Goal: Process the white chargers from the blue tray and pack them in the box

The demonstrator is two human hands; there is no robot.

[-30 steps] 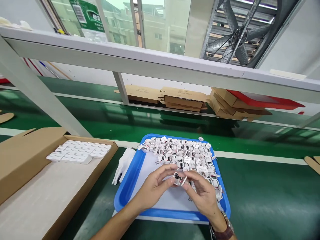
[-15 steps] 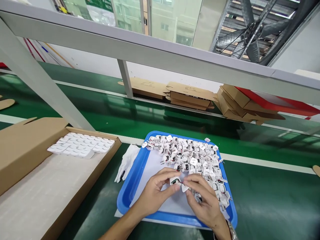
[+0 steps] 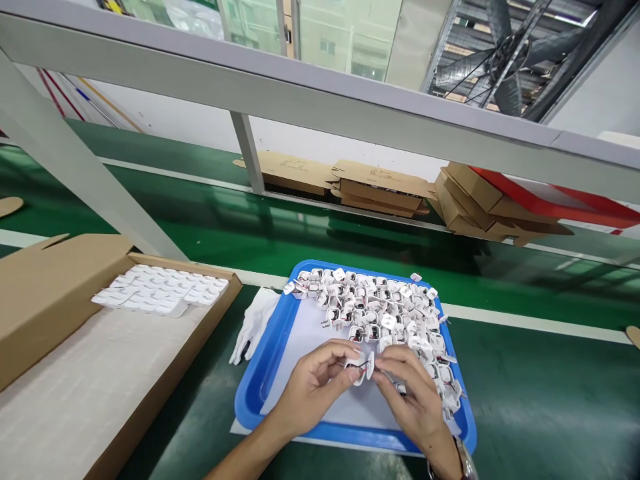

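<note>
Blue and rimmed, the tray (image 3: pixel 247 381) sits on the green bench (image 3: pixel 540 380) directly before the person, presumably so both hands can work above it and its raised edge can catch small parts. Over the near half, above a white sheet (image 3: pixel 281 365) lining it, the left hand (image 3: pixel 317 381) has its grip narrowed around a small white case (image 3: pixel 357 377), thumb towards the body and fingers beyond, which seems meant to steady it. The right hand (image 3: pixel 416 395) pinches a white lid (image 3: pixel 371 365) between thumb and fingertips, nearly upright, its broad face towards the case; whether the two touch is hard to tell. Dark wires (image 3: pixel 363 365) run between them, a likely reason for holding the pieces so close.

Open white units (image 3: pixel 373 297) crowd the far and right sides of the tray, probably to keep them within easy reach. Just beside the tray's left edge a white glove (image 3: pixel 254 323) lies on the bench, perhaps because bare fingers feel fine parts better. Further left, an open carton (image 3: pixel 60 293) holds white blocks (image 3: pixel 157 290) set closely together at its far end, an arrangement that likely saves space.
</note>
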